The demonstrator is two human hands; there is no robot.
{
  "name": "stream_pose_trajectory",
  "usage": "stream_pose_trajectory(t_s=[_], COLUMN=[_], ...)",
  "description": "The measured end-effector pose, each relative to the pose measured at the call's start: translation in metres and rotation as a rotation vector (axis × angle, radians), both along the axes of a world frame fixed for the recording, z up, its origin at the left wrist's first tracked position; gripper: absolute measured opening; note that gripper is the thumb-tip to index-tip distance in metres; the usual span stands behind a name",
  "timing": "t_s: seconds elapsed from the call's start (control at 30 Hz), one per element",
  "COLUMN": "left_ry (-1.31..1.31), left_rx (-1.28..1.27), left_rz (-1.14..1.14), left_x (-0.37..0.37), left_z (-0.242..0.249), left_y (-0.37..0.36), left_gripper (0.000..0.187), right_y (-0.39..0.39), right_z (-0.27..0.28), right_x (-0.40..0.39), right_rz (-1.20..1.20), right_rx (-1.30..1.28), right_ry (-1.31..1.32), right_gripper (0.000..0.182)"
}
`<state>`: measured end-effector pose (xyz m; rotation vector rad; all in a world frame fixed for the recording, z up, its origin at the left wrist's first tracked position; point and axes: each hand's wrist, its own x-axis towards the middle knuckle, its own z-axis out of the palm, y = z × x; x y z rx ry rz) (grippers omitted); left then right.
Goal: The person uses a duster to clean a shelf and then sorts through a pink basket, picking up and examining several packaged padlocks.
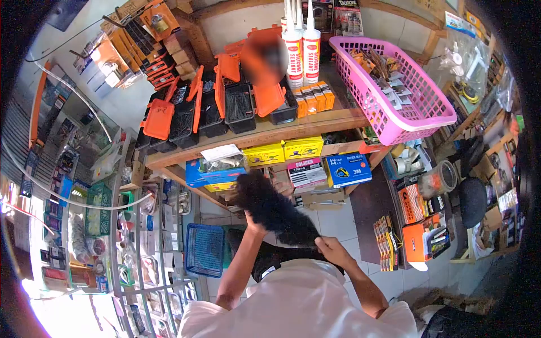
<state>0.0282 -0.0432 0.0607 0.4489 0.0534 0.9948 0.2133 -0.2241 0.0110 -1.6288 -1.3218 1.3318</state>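
A black fluffy duster (276, 211) slants across the front of my body, below the wooden shelf. Closed fingers of my right hand (335, 251) grip its lower right end. My left hand (256, 225) is against the underside of the duster near its upper left part, and the dark fluff hides most of those fingers. Just beyond the duster's top end are a blue and yellow box (217, 176), a pink box (306, 172) and a blue box (349, 169) on the lower shelf.
On the wooden shelf (259, 135) stand black bins with orange lids (158, 119), silicone sealant tubes (311, 53), small orange boxes (315, 98) and a pink basket (394, 127). A blue basket (204, 250) is low on the left, beside a glass display case (127, 248). Packaged goods crowd the right.
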Motion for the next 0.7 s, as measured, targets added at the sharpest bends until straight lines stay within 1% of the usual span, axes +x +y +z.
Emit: stream_pose_trajectory(t_s=[0.03, 0.07, 0.1, 0.13, 0.17, 0.23, 0.27, 0.3, 0.37, 0.4, 0.43, 0.5, 0.53, 0.6, 0.63, 0.67, 0.7], left_ry=[-0.001, 0.175, 0.351, 0.287, 0.288, 0.303, 0.303, 0.277, 0.248, 0.323, 0.4, 0.364, 0.321, 0.312, 0.305, 0.351, 0.356], left_rx=[0.002, -0.147, -0.3, -0.277, -0.276, -0.285, -0.281, -0.255, -0.229, -0.218, -0.205, -0.204, -0.213, -0.216, -0.217, -0.227, -0.218], left_rz=[0.006, 0.112, 0.218, 0.216, 0.222, 0.308, 0.31, 0.273, 0.241, 0.275, 0.308, 0.291, 0.273, 0.243, 0.207, 0.275, 0.268], left_x=[-0.003, -0.009, -0.012, -0.007, -0.008, -0.011, -0.012, -0.013, -0.013, -0.014, -0.015, -0.02, -0.021, -0.026, -0.025, -0.021, -0.023], left_z=[-0.001, -0.003, -0.003, 0.0, -0.001, 0.0, 0.001, 0.005, 0.01, 0.012, 0.014, 0.005, -0.001, -0.009, 0.006, 0.022, 0.005], left_y=[0.003, 0.005, 0.006, 0.006, 0.006, 0.009, 0.01, 0.009, 0.007, 0.007, 0.009, 0.014, 0.016, 0.018, 0.019, 0.012, 0.018], left_gripper=[0.063, 0.061, 0.059, 0.06, 0.06, 0.059, 0.059, 0.059, 0.059, 0.059, 0.059, 0.059, 0.059, 0.057, 0.054, 0.054, 0.054], right_y=[0.002, 0.004, 0.006, 0.008, 0.009, 0.014, 0.016, 0.017, 0.014, 0.013, 0.014, 0.016, 0.017, 0.016, 0.017, 0.021, 0.024], right_z=[-0.005, -0.01, -0.008, -0.007, -0.003, 0.007, -0.01, -0.004, 0.016, 0.017, 0.015, 0.012, 0.012, 0.011, 0.011, 0.011, 0.012], right_x=[0.0, -0.001, -0.006, -0.009, -0.009, -0.009, -0.004, -0.004, -0.005, -0.008, -0.006, 0.003, 0.003, 0.001, -0.002, -0.005, -0.008], right_rz=[-0.098, -0.089, -0.064, -0.039, -0.033, -0.139, -0.169, -0.166, -0.007, -0.057, -0.056, -0.161, -0.159, -0.08, -0.045, -0.052, -0.081], right_rx=[0.047, 0.047, -0.008, -0.063, -0.062, -0.043, 0.025, 0.027, -0.171, -0.121, -0.116, -0.077, -0.075, -0.127, -0.149, -0.142, -0.086], right_ry=[-0.056, -0.057, 0.007, 0.071, 0.074, 0.042, 0.088, 0.088, 0.078, 0.125, 0.13, 0.172, 0.173, 0.141, 0.129, 0.137, 0.145], right_gripper=[0.049, 0.049, 0.049, 0.05, 0.05, 0.054, 0.059, 0.059, 0.061, 0.061, 0.061, 0.061, 0.061, 0.061, 0.061, 0.061, 0.061])
